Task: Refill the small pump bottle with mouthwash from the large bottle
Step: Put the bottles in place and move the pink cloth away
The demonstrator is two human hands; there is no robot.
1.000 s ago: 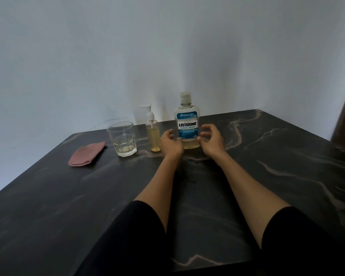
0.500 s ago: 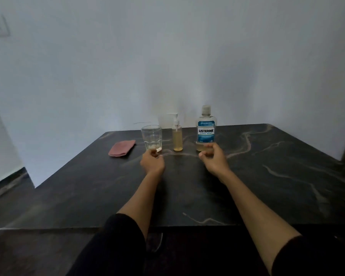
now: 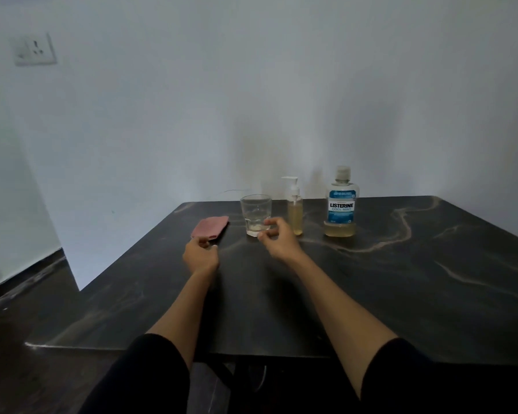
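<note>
Hands are hovering empty, left hand (image 3: 200,256) curled, right hand (image 3: 277,240) loosely spread; nothing is being poured yet. Small pump bottle (image 3: 295,211) and capped large bottle (image 3: 341,205) are standing at twelve o'clock on worktop (image 3: 401,279), needing opening.

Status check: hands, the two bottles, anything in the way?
Left hand empty, by the pink cloth. Right hand open, in front of the glass. Pump bottle and mouthwash bottle upright, capped, untouched. Nothing blocking them.
</note>
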